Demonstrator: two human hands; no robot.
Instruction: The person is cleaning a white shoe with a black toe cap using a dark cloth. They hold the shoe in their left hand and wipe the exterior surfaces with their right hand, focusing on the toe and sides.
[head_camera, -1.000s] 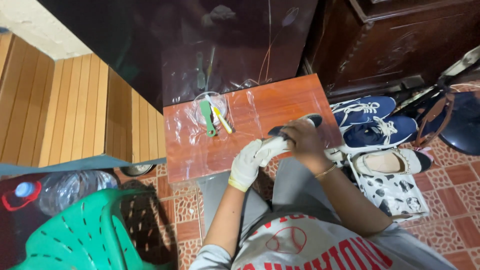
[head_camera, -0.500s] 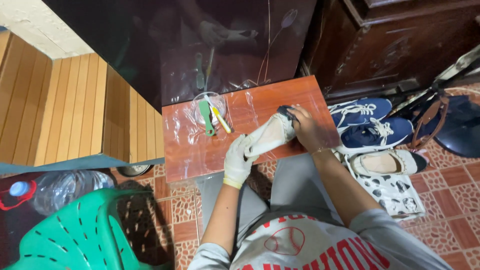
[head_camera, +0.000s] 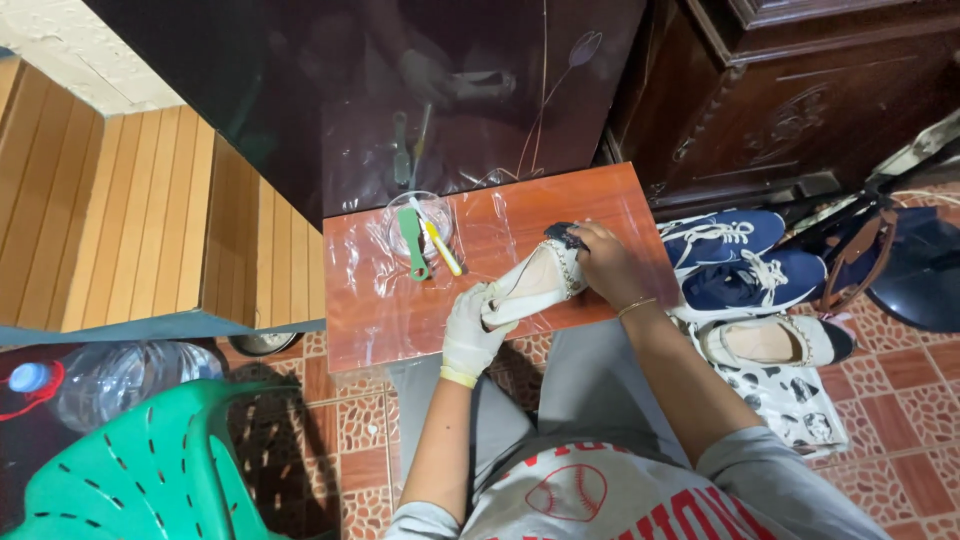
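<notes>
Nearest, the left hand (head_camera: 470, 325), in a white glove, is wrapped around the heel end of a cream flat shoe with a black toe (head_camera: 530, 279). The shoe lies low over the red-brown wooden tabletop covered in clear plastic (head_camera: 380, 300). Its long side runs slanted, with the heel near and to the left and the black toe pointing away and to the right. The bare right hand (head_camera: 605, 262) is closed on the toe end. Farther back on the tabletop, a clear round bowl (head_camera: 418, 222) holds a green brush (head_camera: 414, 238) and a yellow brush (head_camera: 442, 243). On the floor to the right sit two blue sneakers with white laces (head_camera: 745, 262).
</notes>
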